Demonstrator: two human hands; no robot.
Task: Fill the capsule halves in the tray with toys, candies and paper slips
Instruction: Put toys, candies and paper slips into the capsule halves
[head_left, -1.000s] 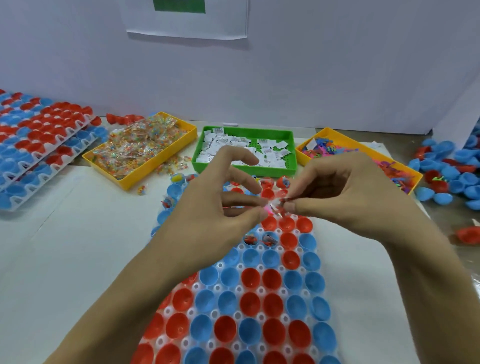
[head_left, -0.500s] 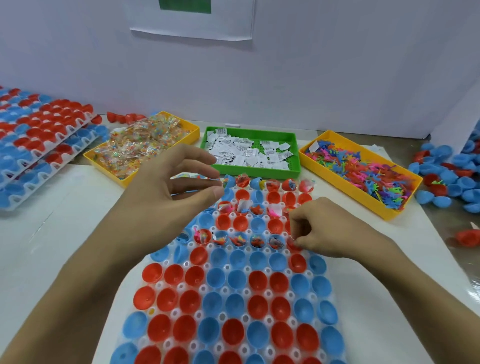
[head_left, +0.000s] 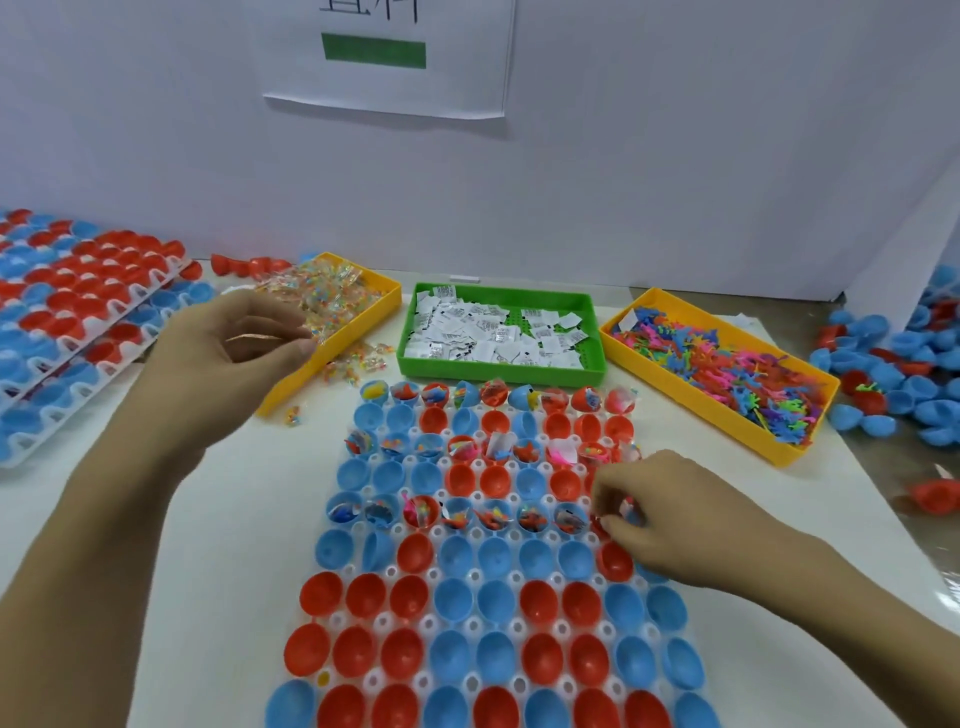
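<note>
A white table (head_left: 78, 519) carries everything, with a sheet of paper (head_left: 395, 57) on the wall at 12 o'clock. At the centre, running down to 6 o'clock, lies the clear tray (head_left: 384, 621) of red and blue capsule halves (head_left: 498, 613); three of its far rows hold toys, candies and slips, and the near rows are bare cups. At 9 to 10 o'clock sit stacked trays (head_left: 78, 322) of capsules. Along 11 to 1 o'clock stand three bins: a yellow candy bin (head_left: 332, 353), a green slip bin (head_left: 498, 364) and a yellow toy bin (head_left: 727, 415). Loose halves (head_left: 893, 364) pile up at 2 to 3 o'clock.

The left hand (head_left: 228, 374) hovers at 10 o'clock beside the candy bin's near edge, fingers loosely curled toward the thumb; whether it holds anything I cannot tell. The right hand (head_left: 670, 519) sits at 3 o'clock of the tray, over the right end of the third filled row, fingertips bunched down into a cup; what they pinch, if anything, is hidden. The hands are well apart.
</note>
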